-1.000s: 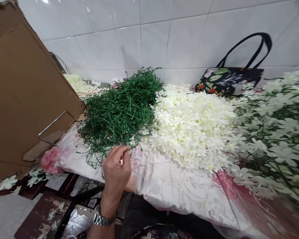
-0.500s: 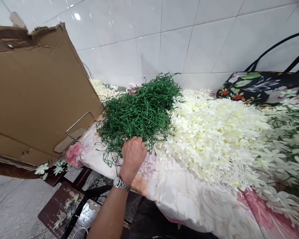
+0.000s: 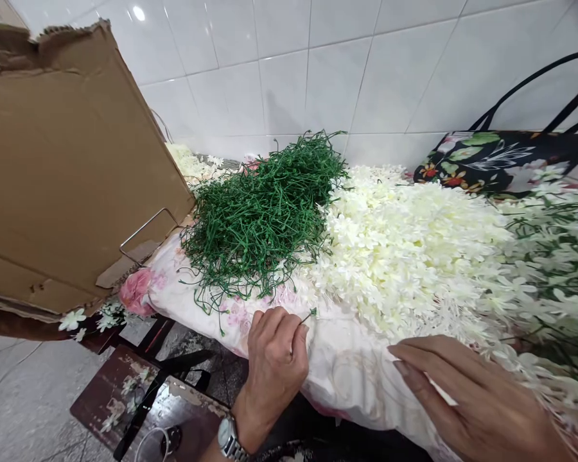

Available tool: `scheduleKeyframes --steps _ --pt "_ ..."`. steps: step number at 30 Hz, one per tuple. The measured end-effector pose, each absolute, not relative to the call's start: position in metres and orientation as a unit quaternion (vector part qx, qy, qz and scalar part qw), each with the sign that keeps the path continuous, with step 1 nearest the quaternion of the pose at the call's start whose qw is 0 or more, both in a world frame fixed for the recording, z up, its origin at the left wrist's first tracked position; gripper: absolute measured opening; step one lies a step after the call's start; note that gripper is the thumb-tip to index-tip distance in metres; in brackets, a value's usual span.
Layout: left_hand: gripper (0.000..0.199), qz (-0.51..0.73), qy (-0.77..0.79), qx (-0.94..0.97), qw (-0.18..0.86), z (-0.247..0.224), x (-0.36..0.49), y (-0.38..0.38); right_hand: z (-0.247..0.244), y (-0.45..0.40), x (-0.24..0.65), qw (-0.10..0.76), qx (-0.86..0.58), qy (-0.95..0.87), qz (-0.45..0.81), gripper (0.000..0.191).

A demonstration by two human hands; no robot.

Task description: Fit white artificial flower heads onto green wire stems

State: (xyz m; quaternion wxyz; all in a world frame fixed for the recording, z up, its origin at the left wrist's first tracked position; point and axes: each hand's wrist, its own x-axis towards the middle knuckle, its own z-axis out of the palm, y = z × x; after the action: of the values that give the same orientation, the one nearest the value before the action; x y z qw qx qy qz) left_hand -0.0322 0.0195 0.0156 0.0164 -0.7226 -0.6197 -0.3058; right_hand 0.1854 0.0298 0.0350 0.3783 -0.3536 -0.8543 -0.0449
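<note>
My left hand (image 3: 277, 350), with a watch on its wrist, pinches a thin green plastic flower stem (image 3: 312, 313). The stem's small knobbed tip sticks out past the thumb, over the edge of the floral cloth. Beyond that hand lies a tangled heap of similar green stems (image 3: 264, 212). My right hand (image 3: 462, 391) is at the lower right with fingers pressed together. A bit of white petal (image 3: 442, 391) shows between them; the rest of it is hidden. Just past this hand spreads a pile of loose white artificial flower petals (image 3: 414, 250).
A large cardboard box (image 3: 72, 173) stands on the left, with a bent wire (image 3: 147, 228) beside it. Green-stemmed white flowers (image 3: 559, 263) lie at the right. A black floral bag (image 3: 505, 160) rests against the tiled wall. Below stands a worn brown stool (image 3: 110, 398).
My left hand has drawn back from the green heap toward me, with one stem now in its fingers. My right hand has come into view at the lower right.
</note>
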Motion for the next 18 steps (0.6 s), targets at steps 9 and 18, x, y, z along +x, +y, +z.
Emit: scheduleKeyframes --steps 9,18 --pt "0.023 -0.144 -0.575 -0.800 -0.095 0.034 -0.035 0.019 0.009 0.031 0.145 0.407 -0.320 -0.855 -0.041 0.020" --pt "0.061 -0.205 -0.558 -0.786 -0.168 0.032 -0.038 0.019 -0.002 0.045 0.126 0.380 -0.277 -0.879 -0.072 0.032"
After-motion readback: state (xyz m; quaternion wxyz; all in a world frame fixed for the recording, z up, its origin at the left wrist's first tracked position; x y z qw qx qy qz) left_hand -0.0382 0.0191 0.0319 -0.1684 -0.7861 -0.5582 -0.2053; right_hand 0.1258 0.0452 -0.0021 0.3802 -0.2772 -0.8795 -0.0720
